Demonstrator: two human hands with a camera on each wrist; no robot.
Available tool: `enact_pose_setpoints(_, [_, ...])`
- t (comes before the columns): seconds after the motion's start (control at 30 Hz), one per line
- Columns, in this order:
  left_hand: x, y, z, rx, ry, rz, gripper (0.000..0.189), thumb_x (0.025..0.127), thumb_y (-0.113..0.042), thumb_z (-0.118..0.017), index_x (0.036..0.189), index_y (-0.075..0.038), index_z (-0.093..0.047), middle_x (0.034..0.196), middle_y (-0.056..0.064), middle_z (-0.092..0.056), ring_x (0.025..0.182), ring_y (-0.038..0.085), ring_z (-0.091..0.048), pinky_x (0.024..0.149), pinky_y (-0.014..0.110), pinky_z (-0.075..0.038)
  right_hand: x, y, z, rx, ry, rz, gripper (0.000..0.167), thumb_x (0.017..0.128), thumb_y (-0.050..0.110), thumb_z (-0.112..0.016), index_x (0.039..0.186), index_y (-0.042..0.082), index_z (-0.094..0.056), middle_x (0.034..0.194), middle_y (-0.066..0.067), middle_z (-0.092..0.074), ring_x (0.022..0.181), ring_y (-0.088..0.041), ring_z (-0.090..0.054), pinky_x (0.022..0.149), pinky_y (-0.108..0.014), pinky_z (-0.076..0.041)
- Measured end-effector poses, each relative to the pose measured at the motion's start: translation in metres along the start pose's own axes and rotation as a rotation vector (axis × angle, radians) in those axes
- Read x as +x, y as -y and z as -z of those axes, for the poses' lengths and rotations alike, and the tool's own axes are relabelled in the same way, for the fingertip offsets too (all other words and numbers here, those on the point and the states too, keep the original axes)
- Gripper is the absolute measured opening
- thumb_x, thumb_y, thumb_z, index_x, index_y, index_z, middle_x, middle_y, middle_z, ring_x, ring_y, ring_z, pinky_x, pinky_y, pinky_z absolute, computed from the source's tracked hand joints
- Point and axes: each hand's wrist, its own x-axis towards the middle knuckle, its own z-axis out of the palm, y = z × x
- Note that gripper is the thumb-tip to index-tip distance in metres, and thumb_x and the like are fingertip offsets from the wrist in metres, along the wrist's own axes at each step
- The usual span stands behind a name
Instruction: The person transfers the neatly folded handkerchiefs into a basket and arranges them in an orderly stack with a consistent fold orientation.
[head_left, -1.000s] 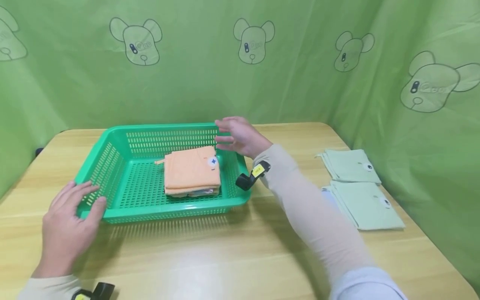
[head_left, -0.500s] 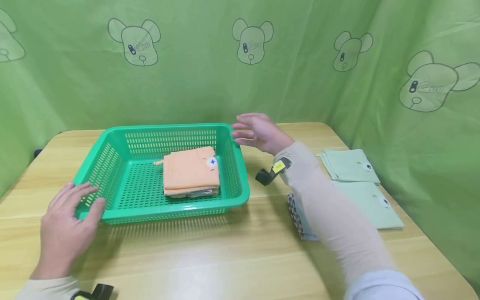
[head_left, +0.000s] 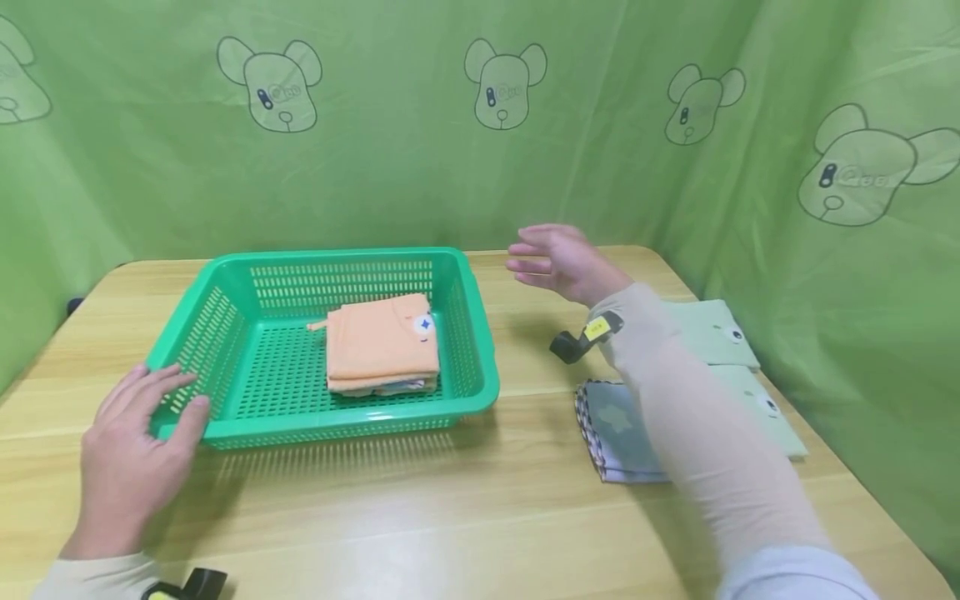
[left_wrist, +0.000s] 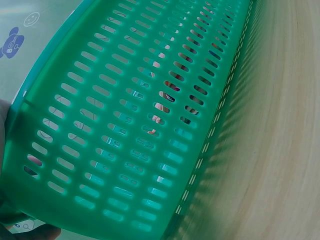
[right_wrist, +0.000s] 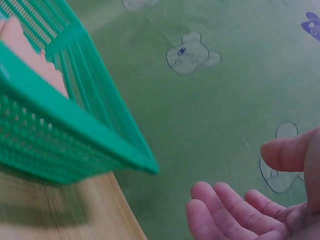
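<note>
A green slotted plastic basket (head_left: 375,413) stands left of centre on the table. Several folded cloths lie stacked in its right half, with an orange towel (head_left: 382,342) on top. At the basket's near left corner my left hand (head_left: 138,454) rests with loosely spread fingers over the rim; the left wrist view shows mostly the slotted wall (left_wrist: 120,110). Right of the basket, my right hand (head_left: 566,262) hovers above the table, fingers apart and holding nothing. The right wrist view shows its palm and fingertips (right_wrist: 202,190), away from the basket's rim (right_wrist: 90,135).
On the right lie two pale green folded towels (head_left: 708,329), partly covered by my right forearm. Nearer sits a blue-grey folded cloth (head_left: 615,433) with a checkered edge. A green curtain (head_left: 390,167) with printed animal heads hangs behind the wooden table (head_left: 420,508).
My right hand has moved right, from over the basket's right rim to beyond it, uncovering that rim. More of the blue-grey cloth shows. The left hand has barely moved.
</note>
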Motion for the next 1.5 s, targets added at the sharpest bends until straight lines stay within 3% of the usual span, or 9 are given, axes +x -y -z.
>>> enact_pose_setpoints(0.27, [0.0,-0.001,-0.001,-0.004,-0.009,-0.01,0.033,0.091,-0.017,-0.059,0.116,0.004,-0.063,0.131,0.03,-0.054,0.134,0.046,-0.035,0.113,0.06,-0.016,-0.002,-0.005,0.034,-0.074,-0.028,-0.005,0.053,0.102,0.018,-0.047,0.148,0.001,-0.024,0.139,-0.017,-0.044,0.114,-0.026,-0.055,0.101,-0.035,-0.045])
enact_pose_setpoints(0.5, [-0.001,-0.002,0.0,-0.006,-0.014,-0.009,0.032,0.091,-0.017,-0.059,0.116,0.004,-0.063,0.131,0.03,-0.054,0.134,0.045,-0.035,0.113,0.059,-0.016,-0.009,-0.011,0.065,-0.167,-0.014,0.011,0.057,0.104,0.017,-0.041,0.15,-0.003,-0.015,0.15,-0.024,-0.03,0.133,-0.035,-0.039,0.107,-0.037,-0.039])
enact_pose_setpoints(0.7, [-0.002,-0.001,-0.001,-0.007,-0.021,-0.015,0.032,0.091,-0.017,-0.059,0.115,0.004,-0.063,0.13,0.029,-0.054,0.134,0.046,-0.036,0.114,0.057,-0.017,-0.02,-0.012,0.094,-0.264,-0.018,0.015,0.056,0.105,0.015,-0.036,0.152,-0.003,-0.011,0.155,-0.026,-0.021,0.138,-0.036,-0.034,0.11,-0.04,-0.034])
enact_pose_setpoints(1.03, [-0.001,-0.002,-0.001,-0.007,-0.022,-0.002,0.033,0.092,-0.017,-0.059,0.116,0.004,-0.063,0.131,0.029,-0.054,0.135,0.045,-0.035,0.114,0.057,-0.016,-0.026,-0.016,0.14,-0.258,-0.055,-0.027,0.064,0.105,0.023,-0.037,0.152,-0.002,-0.001,0.157,-0.028,-0.009,0.142,-0.039,-0.022,0.115,-0.042,-0.025])
enact_pose_setpoints(1.17, [-0.001,-0.002,-0.001,-0.008,-0.022,-0.002,0.033,0.092,-0.017,-0.059,0.116,0.004,-0.062,0.131,0.029,-0.053,0.134,0.045,-0.035,0.114,0.057,-0.016,-0.029,-0.024,0.161,-0.284,-0.104,-0.041,0.065,0.104,0.026,-0.04,0.151,-0.004,-0.006,0.156,-0.028,-0.012,0.136,-0.034,-0.033,0.113,-0.038,-0.03])
enact_pose_setpoints(1.3, [-0.001,-0.002,-0.001,-0.005,-0.019,0.001,0.032,0.092,-0.017,-0.059,0.117,0.004,-0.062,0.132,0.029,-0.053,0.135,0.045,-0.034,0.114,0.058,-0.016,-0.032,-0.034,0.183,-0.375,-0.145,-0.048,0.068,0.103,0.031,-0.043,0.148,-0.008,-0.011,0.148,-0.027,-0.023,0.114,-0.018,-0.053,0.108,-0.035,-0.037])
enact_pose_setpoints(1.5, [-0.001,-0.004,-0.001,0.0,-0.02,0.001,0.033,0.092,-0.017,-0.058,0.117,0.004,-0.062,0.132,0.029,-0.053,0.134,0.045,-0.035,0.114,0.057,-0.016,-0.043,-0.046,0.216,-0.488,-0.196,-0.082,0.072,0.103,0.036,-0.04,0.147,-0.012,-0.008,0.152,-0.031,-0.016,0.104,-0.01,-0.053,0.107,-0.036,-0.038])
